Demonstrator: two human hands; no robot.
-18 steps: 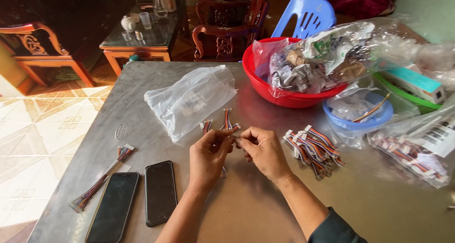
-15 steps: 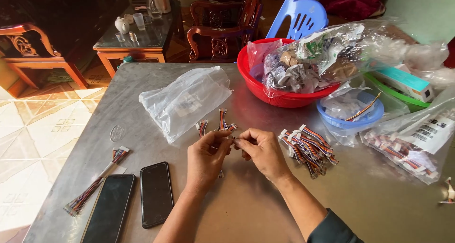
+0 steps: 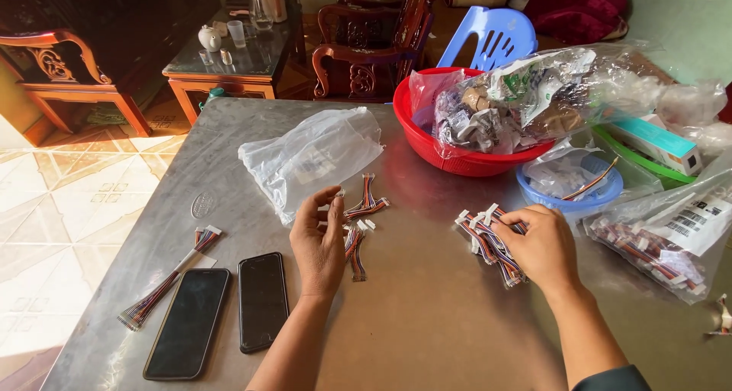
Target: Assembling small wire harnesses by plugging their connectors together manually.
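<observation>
Sorting short multicoloured wire harnesses on a metal table, by the look of it.

Nearest the viewer, left side: two dark phones lying flat, screens off, and a long ribbon cable just left of them.

Mid-table: left hand is raised, palm toward the far side, fingers loosely curled and part open. It sits just over a small fan of harnesses lying on the table; I can't tell whether the fingertips actually pinch one, as the hand blocks that view. Right hand is palm-down, well apart from the left, fingers spread and resting on a bundle of harnesses with white connectors. Touching the bundle, not clamped on it yet.

My read of the step: right hand is going for another piece from the bundle while the left waits at the laid-out fan. Next move needs a fingertip pinch on a single harness, pulled free without dragging its neighbours along, since the wires lie crossed over each other.

Further back: crumpled clear plastic bag left of centre, blue bowl with a bag in it, clear packet of more harnesses at far right, red basin stuffed with wrappers.
</observation>
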